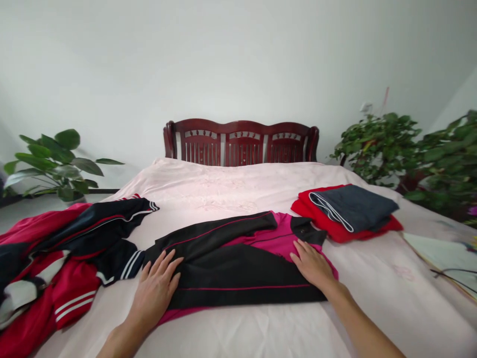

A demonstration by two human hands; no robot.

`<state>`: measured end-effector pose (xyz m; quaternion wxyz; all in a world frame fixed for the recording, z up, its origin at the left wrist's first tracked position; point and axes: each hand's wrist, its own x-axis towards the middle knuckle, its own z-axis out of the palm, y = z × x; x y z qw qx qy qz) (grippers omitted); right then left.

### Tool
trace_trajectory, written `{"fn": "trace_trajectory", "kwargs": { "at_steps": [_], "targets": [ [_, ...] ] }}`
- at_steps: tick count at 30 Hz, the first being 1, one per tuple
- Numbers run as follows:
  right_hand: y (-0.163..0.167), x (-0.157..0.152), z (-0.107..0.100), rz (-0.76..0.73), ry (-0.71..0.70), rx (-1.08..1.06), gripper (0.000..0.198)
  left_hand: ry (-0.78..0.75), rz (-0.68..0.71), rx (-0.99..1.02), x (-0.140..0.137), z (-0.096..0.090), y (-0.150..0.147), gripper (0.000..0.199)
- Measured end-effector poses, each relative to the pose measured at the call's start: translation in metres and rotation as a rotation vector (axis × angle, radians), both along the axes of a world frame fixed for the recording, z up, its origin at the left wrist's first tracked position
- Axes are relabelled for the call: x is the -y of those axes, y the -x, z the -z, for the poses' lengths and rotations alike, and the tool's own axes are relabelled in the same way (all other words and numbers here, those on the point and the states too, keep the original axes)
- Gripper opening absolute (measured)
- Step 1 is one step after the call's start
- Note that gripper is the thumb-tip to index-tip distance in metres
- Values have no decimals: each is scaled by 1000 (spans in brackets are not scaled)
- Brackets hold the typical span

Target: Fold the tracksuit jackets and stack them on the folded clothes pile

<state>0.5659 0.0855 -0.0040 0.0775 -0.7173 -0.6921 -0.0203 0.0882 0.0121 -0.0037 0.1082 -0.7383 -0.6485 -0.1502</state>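
Observation:
A black and magenta jacket [238, 266] lies across the bed in front of me, its black sleeves with thin pink piping laid over the body. My left hand [159, 278] rests flat on the jacket's left end, fingers spread. Near the collar on the right, my right hand [311, 263] presses on the magenta part, also with fingers stretched out. Neither hand grips the cloth. Just left of my left hand is a striped navy cuff from a loose heap of red and navy clothes [78, 233].
Folded red clothes [320, 219] with a dark grey folded garment [356, 206] on top sit at the right. A pink sheet [208, 186] covers the bed, with a dark wooden headboard [244, 141] behind. Leafy plants [61, 161] stand on both sides.

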Motion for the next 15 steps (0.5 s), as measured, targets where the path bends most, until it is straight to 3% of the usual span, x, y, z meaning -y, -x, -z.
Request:
{"fn": "trace_trajectory", "kwargs": {
  "at_steps": [3,7,10,15],
  "targets": [
    [-5,-21,-26,33,48,-103,42,-18,6,0,-2,5,3,43],
    [-4,-71,-52,8,-60,-136,42,-24,10,-4,-3,10,7,44],
    [4,-110,-57,-22,-62,-133,38,-19,6,2,-4,13,11,44],
    [21,-157,-55,62,13,-146,40,-30,18,-6,-5,19,17,44]
  ]
}}
